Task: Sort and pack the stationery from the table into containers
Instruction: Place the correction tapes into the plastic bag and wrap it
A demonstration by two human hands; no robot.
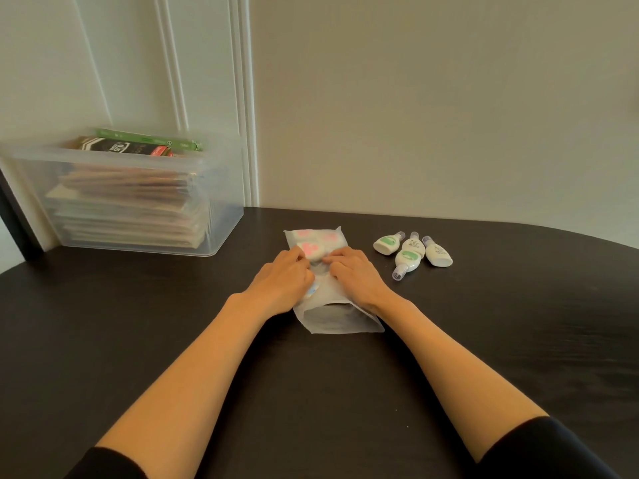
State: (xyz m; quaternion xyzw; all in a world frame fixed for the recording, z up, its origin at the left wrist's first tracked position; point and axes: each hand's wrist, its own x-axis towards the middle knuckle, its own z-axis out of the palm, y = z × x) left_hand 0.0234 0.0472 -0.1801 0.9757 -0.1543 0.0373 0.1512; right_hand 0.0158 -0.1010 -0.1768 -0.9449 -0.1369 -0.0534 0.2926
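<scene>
1. the left hand's fingers (pixel 298 254) are bent, their tips pinching the pouch (pixel 332 319) against a white, pink-marked piece (pixel 313 251) inside it.
2. the right hand's fingers (pixel 333 259) are curled the same way, gripping the pouch just beside that piece, almost meeting the left fingertips.
3. the left hand (pixel 287 276) and right hand (pixel 358 276) both lie on the pouch, palms down.
4. the translucent pouch lies flat on the dark table (pixel 484 340), its near end gaping; more pink-marked pieces sit at its far end.
5. four small white, green-labelled bottles (pixel 411 252) lie just right of the pouch.
6. a clear bin (pixel 103 157) stacked with packets stands far left.
</scene>
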